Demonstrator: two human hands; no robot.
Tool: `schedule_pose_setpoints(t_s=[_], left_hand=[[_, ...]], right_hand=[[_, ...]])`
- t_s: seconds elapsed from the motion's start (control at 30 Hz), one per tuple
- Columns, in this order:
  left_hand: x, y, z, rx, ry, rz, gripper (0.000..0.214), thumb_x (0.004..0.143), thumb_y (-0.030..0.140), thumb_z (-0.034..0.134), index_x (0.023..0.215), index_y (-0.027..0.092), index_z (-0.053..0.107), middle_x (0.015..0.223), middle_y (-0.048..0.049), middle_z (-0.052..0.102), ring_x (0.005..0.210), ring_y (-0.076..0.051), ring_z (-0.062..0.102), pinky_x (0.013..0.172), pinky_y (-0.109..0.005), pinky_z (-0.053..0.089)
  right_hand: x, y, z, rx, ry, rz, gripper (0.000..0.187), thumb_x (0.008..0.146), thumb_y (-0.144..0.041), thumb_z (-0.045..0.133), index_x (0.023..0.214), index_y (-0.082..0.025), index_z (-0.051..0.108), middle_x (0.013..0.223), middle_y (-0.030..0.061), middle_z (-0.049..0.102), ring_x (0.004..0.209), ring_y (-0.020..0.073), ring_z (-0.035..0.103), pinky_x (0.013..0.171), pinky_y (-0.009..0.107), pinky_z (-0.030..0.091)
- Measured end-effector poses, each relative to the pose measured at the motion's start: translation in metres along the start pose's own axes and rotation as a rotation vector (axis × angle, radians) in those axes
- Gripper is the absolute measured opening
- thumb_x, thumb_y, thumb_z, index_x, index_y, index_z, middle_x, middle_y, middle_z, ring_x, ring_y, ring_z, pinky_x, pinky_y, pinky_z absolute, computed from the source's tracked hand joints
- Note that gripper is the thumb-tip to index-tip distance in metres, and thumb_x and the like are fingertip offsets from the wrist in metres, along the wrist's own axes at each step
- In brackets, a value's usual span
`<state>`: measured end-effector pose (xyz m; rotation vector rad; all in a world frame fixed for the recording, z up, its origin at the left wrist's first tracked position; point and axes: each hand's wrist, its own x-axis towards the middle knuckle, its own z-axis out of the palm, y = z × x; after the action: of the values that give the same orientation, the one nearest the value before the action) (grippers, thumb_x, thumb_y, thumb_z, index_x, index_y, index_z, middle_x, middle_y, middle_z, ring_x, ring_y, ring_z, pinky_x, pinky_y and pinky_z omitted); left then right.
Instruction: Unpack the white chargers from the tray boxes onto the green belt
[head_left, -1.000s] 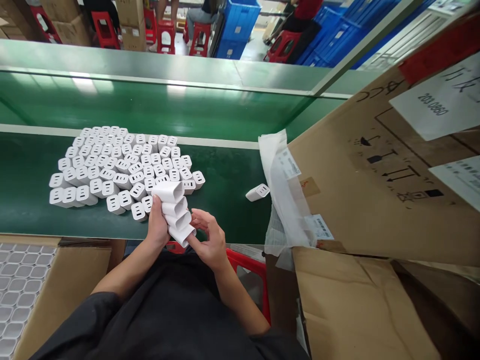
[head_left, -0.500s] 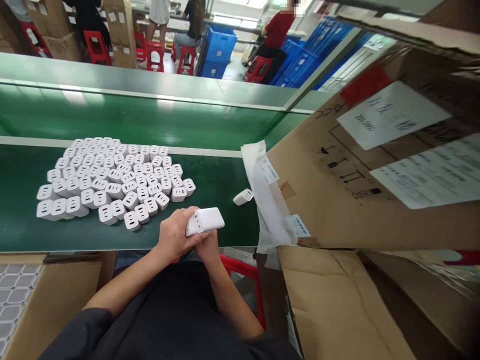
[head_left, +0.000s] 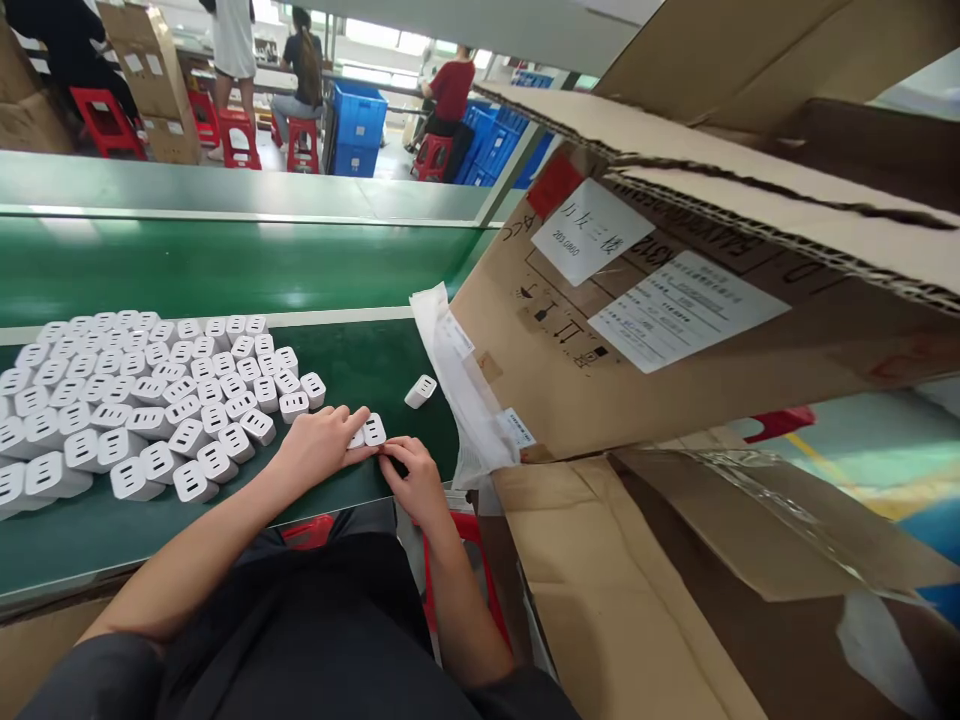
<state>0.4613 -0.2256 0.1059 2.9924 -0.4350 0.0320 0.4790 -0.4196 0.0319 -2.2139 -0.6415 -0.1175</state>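
My left hand [head_left: 319,447] lies over a short row of white charger bodies [head_left: 373,430] on the green belt [head_left: 225,270], fingers wrapped across them. My right hand [head_left: 411,476] pinches the near end of the same row, fingertips touching it. Only the end of the row, with its port slots, shows beyond my left fingers. A large cluster of the same white chargers [head_left: 135,390] covers the belt to the left. One single charger [head_left: 420,391] lies apart, to the right of my hands.
A big open cardboard box [head_left: 675,330] with paper labels lies on its side at the right, a clear plastic bag [head_left: 465,390] hanging from its mouth. Cardboard flaps [head_left: 637,600] fill the lower right. Across the belt, people sit on red stools beside blue crates [head_left: 360,125].
A second ago I held a stack of chargers up in both hands; I turned it sideways and lowered it onto the belt. The view has swung to the right.
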Motion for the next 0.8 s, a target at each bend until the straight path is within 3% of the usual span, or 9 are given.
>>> schedule_pose_setpoints(t_s=[0.17,0.53,0.67,0.73,0.8], left_hand=[[0.009,0.005,0.005,0.037,-0.063,-0.011,0.042,0.094,0.052,0.052,0.118,0.019,0.059,0.091,-0.0087,0.066,0.085,-0.026,0.066,0.057,-0.027,0.040],[0.006,0.008,0.010,0.041,-0.045,-0.015,0.056,0.095,0.057,0.046,0.137,0.020,0.051,0.098,-0.0097,0.067,0.091,-0.026,0.066,0.056,-0.027,0.037],[0.006,0.011,0.014,0.058,-0.036,0.000,0.054,0.095,0.054,0.049,0.137,0.020,0.052,0.096,-0.0097,0.068,0.091,-0.026,0.065,0.057,-0.028,0.039],[0.006,0.011,0.015,0.071,-0.020,0.004,0.052,0.096,0.052,0.048,0.136,0.019,0.052,0.095,-0.0098,0.068,0.090,-0.026,0.065,0.057,-0.028,0.039],[0.006,0.011,0.017,0.084,-0.006,0.004,0.052,0.097,0.051,0.046,0.137,0.018,0.052,0.095,-0.0099,0.068,0.089,-0.025,0.065,0.057,-0.028,0.039]], right_hand=[[-0.001,0.006,-0.013,0.059,0.036,0.049,0.022,0.092,-0.026,0.053,0.105,-0.021,0.069,0.098,0.0066,0.069,0.086,0.0198,0.062,0.082,0.036,0.051],[-0.001,0.009,-0.003,-0.052,0.029,-0.023,0.028,0.093,-0.029,0.052,0.118,-0.022,0.064,0.108,0.0081,0.068,0.087,0.0218,0.061,0.083,0.040,0.051],[-0.004,0.020,-0.018,-0.164,0.274,-0.022,0.034,0.095,-0.031,0.049,0.126,-0.023,0.059,0.118,0.0117,0.063,0.109,0.0257,0.058,0.096,0.046,0.048],[-0.004,0.034,-0.031,-0.295,0.420,0.040,0.037,0.094,-0.032,0.048,0.128,-0.022,0.058,0.119,0.0139,0.062,0.113,0.0281,0.056,0.099,0.050,0.046],[-0.002,0.053,-0.045,-0.420,0.466,0.132,0.041,0.092,-0.033,0.049,0.130,-0.019,0.056,0.122,0.0167,0.060,0.114,0.0310,0.054,0.099,0.054,0.044]])
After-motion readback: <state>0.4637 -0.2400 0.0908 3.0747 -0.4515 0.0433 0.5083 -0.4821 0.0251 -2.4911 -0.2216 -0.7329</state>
